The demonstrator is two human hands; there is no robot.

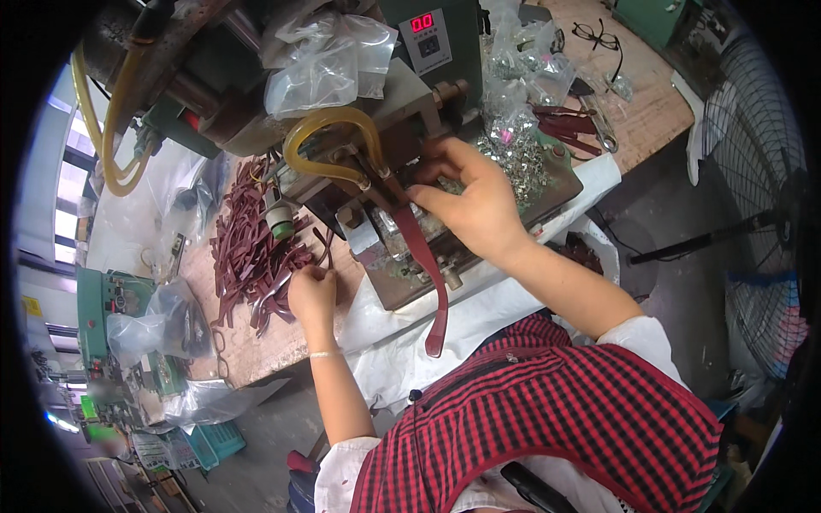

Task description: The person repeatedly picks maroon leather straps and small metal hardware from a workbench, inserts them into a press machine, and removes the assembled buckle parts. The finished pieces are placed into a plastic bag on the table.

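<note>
My right hand [475, 201] is at the machine, with thumb and fingers closed at the upper end of a dark red eyeglass temple [419, 248]. That temple slants down from the machine's jaw, and its curved tip hangs past the front edge. Some of the right fingers are hidden behind metal parts. My left hand [313, 295] is pinched closed at the right side of a pile of similar dark red temples [252, 244]. Whether a temple is between its fingertips cannot be made out.
A yellow hose [329, 115] loops above the machine's jaw. The green control box [428, 38] has a red display. Small shiny metal parts [522, 167] are heaped right of the machine. Black-framed glasses [596, 36] lie farther back. A large fan [757, 197] stands at right.
</note>
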